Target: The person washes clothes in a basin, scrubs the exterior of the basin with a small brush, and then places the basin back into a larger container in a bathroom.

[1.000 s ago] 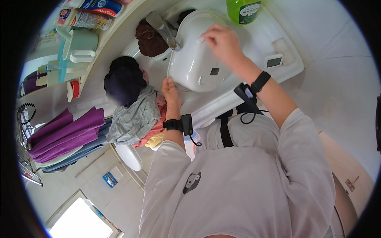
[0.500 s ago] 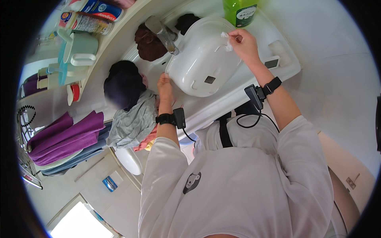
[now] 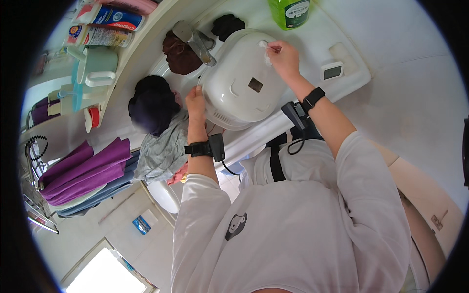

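A glossy white rounded plastic tub (image 3: 244,73) lies bottom up over the sink; I cannot tell its exact kind. It has a small dark square sticker, curved ridges and a row of slots near its lower edge. My left hand (image 3: 196,104) is closed at the tub's left edge, its fingers gripping the rim. In my right hand (image 3: 284,59), pinched between the fingertips, is a crumpled white wad (image 3: 264,44), like tissue or thin cloth. The wad touches the tub's far right surface.
A faucet (image 3: 195,43) stands just beyond the tub, beside brown and black cloth bundles. Dark and grey clothes (image 3: 159,151) are heaped at left. A green bottle (image 3: 289,13) and a small display device (image 3: 332,71) sit on the counter. Toiletries and a green cup (image 3: 100,63) line the shelf.
The tub has tilted, so the slots near its lower edge now show and the sticker sits higher. My right hand has shifted left with the wad; my left hand has moved slightly left.
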The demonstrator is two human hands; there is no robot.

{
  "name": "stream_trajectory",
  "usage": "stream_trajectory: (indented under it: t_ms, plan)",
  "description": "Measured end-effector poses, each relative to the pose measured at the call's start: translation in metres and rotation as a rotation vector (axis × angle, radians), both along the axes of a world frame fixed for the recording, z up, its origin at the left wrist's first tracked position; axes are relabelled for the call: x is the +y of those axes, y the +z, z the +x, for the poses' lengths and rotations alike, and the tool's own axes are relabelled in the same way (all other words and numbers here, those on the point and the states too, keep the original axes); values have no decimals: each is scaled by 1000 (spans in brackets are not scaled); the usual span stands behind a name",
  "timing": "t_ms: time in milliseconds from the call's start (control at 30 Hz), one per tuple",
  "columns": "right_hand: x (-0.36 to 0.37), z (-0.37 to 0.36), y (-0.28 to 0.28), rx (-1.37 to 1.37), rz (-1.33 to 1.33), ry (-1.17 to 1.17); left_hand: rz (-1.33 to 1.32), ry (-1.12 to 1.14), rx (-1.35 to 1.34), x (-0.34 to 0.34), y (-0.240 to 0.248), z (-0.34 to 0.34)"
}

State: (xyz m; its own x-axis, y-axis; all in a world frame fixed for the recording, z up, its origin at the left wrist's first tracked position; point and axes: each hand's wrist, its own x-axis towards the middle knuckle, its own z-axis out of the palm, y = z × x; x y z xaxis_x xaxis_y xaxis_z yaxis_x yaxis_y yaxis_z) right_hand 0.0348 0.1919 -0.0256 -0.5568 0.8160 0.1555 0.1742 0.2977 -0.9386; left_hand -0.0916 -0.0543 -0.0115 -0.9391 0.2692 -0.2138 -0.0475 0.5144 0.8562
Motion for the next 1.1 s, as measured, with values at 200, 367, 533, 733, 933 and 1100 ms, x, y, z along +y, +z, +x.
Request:
stream_trajectory:
  t_ms: [200,367,533,733,933,1100]
  plan:
    - [7,-22,5,13,156,-115,-90,-96,267,-3,-3,2]
    - [0,-21,13,0,321,76,-147,-90,346,-5,-2,9]
    - [18,-26,3,-23,43,-25,-143,-109,354,1,0,11]
    - [24,-18,2,-221,-322,-21,-137,-90,402,1,0,12]
    - [14,-11,-13,-101,-104,-91,-206,-106,487,0,-3,13]
    - [-6,-18,16,26,116,-33,-193,-90,442,-1,0,16]
